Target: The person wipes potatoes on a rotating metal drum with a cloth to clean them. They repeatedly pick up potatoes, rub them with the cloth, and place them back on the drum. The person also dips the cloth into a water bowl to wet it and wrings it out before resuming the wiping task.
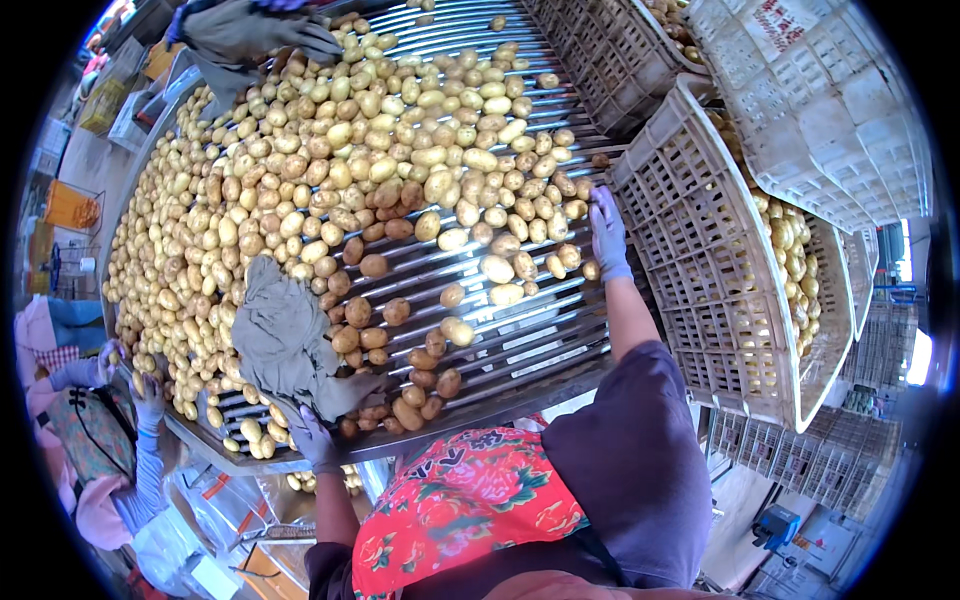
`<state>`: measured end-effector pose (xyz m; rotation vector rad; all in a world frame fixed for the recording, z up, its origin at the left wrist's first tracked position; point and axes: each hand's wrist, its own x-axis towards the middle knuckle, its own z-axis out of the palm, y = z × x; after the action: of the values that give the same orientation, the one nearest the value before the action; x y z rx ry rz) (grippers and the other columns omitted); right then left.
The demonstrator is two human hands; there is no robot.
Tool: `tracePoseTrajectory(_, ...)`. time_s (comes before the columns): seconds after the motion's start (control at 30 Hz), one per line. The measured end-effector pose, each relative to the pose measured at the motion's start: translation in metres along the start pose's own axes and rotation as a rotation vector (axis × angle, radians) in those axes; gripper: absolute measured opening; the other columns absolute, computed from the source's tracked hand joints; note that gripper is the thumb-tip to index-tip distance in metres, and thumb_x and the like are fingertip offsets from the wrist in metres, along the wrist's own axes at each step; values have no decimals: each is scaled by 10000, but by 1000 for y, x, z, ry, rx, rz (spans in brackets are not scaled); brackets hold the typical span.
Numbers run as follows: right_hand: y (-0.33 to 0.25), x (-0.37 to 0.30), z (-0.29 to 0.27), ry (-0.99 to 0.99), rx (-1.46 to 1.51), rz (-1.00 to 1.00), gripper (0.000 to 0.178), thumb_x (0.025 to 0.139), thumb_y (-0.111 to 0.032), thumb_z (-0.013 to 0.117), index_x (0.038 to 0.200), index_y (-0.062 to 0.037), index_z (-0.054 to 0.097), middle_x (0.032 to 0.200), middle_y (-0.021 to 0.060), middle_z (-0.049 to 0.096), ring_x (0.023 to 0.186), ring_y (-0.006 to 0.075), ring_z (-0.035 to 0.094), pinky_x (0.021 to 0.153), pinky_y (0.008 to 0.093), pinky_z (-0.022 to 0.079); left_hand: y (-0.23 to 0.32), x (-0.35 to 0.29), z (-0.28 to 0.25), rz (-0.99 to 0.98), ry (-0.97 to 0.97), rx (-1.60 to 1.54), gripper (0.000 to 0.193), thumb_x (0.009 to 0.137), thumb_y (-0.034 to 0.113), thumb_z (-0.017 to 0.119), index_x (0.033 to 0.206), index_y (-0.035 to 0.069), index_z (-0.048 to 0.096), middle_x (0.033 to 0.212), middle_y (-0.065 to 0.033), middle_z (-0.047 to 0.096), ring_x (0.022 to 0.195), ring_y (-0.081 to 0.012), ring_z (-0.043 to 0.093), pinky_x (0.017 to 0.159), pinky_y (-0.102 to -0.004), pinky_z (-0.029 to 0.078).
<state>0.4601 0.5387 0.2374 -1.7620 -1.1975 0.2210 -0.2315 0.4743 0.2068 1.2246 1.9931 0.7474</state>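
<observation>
A broad layer of potatoes (300,150) covers much of a slatted metal roller table (545,345). Over its near left part lies a crumpled grey cloth (285,335). My left hand (318,440), in a pale purple glove, grips the cloth's lower edge at the table's near rim; its fingertips are partly hidden. On the far right of the rollers my right hand (608,235), gloved alike, is open with fingers stretched forward. It lies beside the outermost potatoes, close to a crate's side. Several browner potatoes rest on the rollers between my hands.
Pale plastic crates (690,240) with potatoes stand tight along the right side, another crate (820,100) above them. At the far left edge is another person (95,430) with gloved hands near the potatoes. A second grey cloth (245,45) lies at the top by another person's purple glove.
</observation>
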Motion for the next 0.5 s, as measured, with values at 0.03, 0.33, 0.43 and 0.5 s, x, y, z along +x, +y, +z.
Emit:
tracePoseTrajectory(0.03, 1, 8, 15, 32, 60, 36, 377, 989, -232, 517, 1301, -30, 581, 1422, 193, 492, 1363, 323, 425, 1132, 387, 319, 1, 1, -1, 1, 10, -4, 531, 1017, 333, 521, 1289, -123, 502, 1294, -231, 575, 1148, -319, 542, 1024, -384, 380)
tracePoseTrajectory(0.33, -89, -30, 229, -99, 0, -407, 493, 886, -277, 688, 1347, -145, 573, 1447, 252, 400, 1364, 449, 346, 1171, 508, 221, 26, 7, -4, -85, -69, 54, 445, 1022, 291, 508, 1171, -124, 570, 1095, -224, 649, 935, -288, 599, 852, -371, 467)
tracePoseTrajectory(0.43, -193, -57, 226, -507, 10, -204, 587, 957, -430, 568, 1413, -76, 462, 1539, 302, 255, 1425, 487, 246, 1150, 510, 248, -8, 10, 0, 176, 139, 29, 430, 1024, 296, 500, 1167, -106, 561, 954, -195, 646, 775, -290, 536, 748, -385, 463)
tracePoseTrajectory(0.5, -182, -31, 195, -949, 398, -231, 624, 982, -335, 557, 1507, -85, 330, 1481, 236, 423, 1430, 365, 329, 1181, 400, 226, 18, 3, -6, 55, 61, 59, 432, 1024, 289, 501, 1203, -101, 553, 1039, -213, 646, 853, -296, 567, 795, -390, 462)
